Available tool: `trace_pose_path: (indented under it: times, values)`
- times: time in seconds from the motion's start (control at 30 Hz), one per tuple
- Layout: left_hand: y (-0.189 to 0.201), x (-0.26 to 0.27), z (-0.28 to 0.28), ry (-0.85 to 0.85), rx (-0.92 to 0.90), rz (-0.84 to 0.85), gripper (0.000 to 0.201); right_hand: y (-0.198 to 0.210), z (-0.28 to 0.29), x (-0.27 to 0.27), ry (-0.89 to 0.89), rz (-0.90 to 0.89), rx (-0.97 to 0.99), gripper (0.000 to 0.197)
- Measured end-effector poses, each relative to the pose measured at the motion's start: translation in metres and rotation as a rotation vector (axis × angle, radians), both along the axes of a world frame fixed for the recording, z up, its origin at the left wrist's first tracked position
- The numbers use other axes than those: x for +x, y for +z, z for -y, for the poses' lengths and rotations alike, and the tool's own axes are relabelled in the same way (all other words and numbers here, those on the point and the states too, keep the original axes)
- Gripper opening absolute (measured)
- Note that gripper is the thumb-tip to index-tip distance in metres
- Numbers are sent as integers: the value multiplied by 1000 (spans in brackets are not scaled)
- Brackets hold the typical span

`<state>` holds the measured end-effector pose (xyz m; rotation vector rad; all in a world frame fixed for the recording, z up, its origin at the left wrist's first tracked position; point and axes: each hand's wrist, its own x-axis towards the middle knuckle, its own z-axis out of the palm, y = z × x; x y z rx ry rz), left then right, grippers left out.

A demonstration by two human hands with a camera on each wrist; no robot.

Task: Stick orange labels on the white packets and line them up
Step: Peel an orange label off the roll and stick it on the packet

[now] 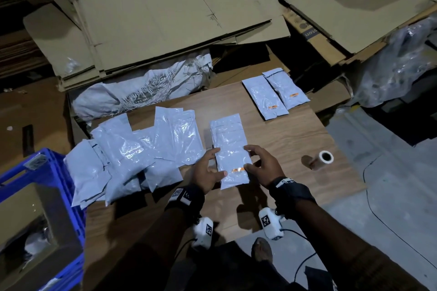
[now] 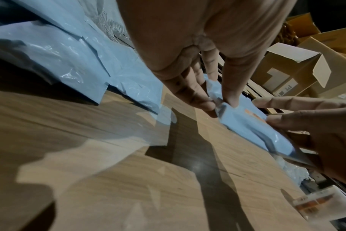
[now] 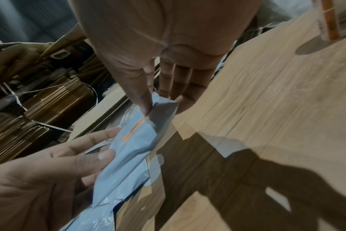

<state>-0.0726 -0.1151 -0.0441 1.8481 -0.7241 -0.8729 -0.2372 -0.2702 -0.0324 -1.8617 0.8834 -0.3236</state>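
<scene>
A white packet with an orange label near its close end is held a little above the wooden table. My left hand pinches its left edge between thumb and fingers. My right hand grips the right edge, thumb on top by the label and fingers beneath. Two labelled packets lie side by side at the table's far right. A loose pile of unlabelled packets covers the left of the table.
A label roll stands on the table right of my hands. A blue crate sits at the left off the table. Flattened cardboard and a grey sack lie behind; clear plastic wrap is at the right.
</scene>
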Motion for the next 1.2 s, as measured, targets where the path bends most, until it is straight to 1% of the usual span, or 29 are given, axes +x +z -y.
trace_pose_path:
  times: [0.13,0.23,0.4,0.6,0.67,0.87,0.93,1.0,1.2]
  values:
    - [1,8,9,-15,3,-3,75,-1,2,8,-30,37,-17,53]
    - [7,13,28,-33,-5,3,76,-2,17,12,-59,43,-24,51]
    - [8,27,80,-19,23,20,75,-8,67,28,-95,12,-37,42]
    - [-6,50,152,40,114,44,77,-27,136,59,-188,-78,-66,25]
    - [-11,56,171,48,132,46,77,-34,149,66,-197,-97,-66,22]
    - [-35,76,221,39,214,100,78,-64,179,82,-219,-76,44,29]
    - [-42,81,232,23,235,125,80,-71,187,86,-206,-84,47,32]
    - [-47,84,239,5,240,133,82,-72,191,89,-183,-96,25,34]
    - [-67,87,250,-12,233,192,88,-73,201,95,-136,-107,-51,33]
